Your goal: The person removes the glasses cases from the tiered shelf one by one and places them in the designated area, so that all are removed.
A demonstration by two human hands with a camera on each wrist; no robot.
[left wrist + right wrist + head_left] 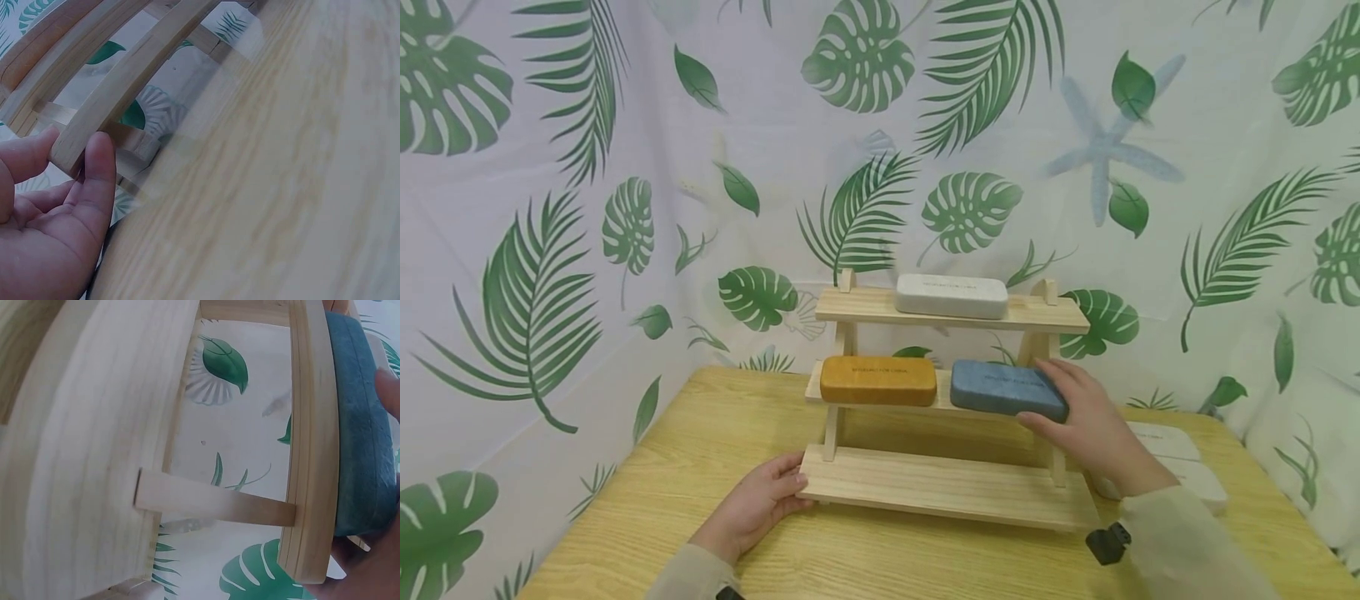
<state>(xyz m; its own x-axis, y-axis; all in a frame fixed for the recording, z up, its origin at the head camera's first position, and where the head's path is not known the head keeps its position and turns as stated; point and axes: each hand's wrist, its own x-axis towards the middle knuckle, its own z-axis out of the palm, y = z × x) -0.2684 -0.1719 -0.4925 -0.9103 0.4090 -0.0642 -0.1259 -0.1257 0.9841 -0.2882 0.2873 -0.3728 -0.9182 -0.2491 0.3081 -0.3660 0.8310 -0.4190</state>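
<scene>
A three-tier wooden display rack (940, 483) stands on the table. Its left bottom end is gripped by my left hand (767, 498); the left wrist view shows thumb and fingers of that hand (65, 225) pinching the board's end. My right hand (1088, 421) holds the right end of a blue glasses case (1000, 388), thumb in front and fingers behind. The case lies along the right half of the middle shelf; in the right wrist view the blue case (362, 431) meets the shelf edge. An orange-yellow glasses case (877, 382) sits to its left.
A white glasses case (951, 297) lies on the top shelf between two upright posts. More white cases (1165, 442) rest on the table at the right, partly hidden by my right forearm. Behind the table (722, 417) hangs a leaf-patterned cloth (760, 125).
</scene>
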